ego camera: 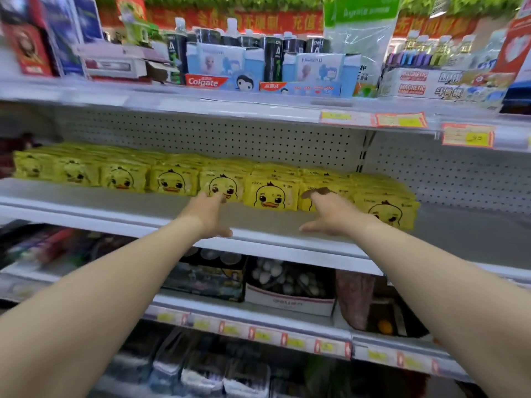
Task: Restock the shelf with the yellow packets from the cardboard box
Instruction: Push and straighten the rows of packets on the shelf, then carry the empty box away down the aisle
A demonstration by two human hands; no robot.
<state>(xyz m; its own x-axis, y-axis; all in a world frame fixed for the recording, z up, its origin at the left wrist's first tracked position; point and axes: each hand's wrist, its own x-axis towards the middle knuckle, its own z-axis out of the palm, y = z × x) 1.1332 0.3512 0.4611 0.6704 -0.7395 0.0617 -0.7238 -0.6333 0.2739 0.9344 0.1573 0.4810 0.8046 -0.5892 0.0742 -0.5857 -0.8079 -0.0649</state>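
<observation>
**Item:** yellow packets [270, 196], duck-faced, standing in a row along the middle shelf [115, 202], set back from its front edge, with more ranked behind. Cardboard box: not in sight.

**Left grip** [208, 215]: spread wide, thumb out, fingertips at the face of one packet. It holds nothing.

**Right grip** [330, 215]: also wide, fingers laid over the top edge of another packet. It holds nothing. One packet stands between the two grips.

**Step, as I judge it:** squaring up the front row.

**Next:** go to the box for more packets. Bare shelf lies beyond the row's right end.
</observation>
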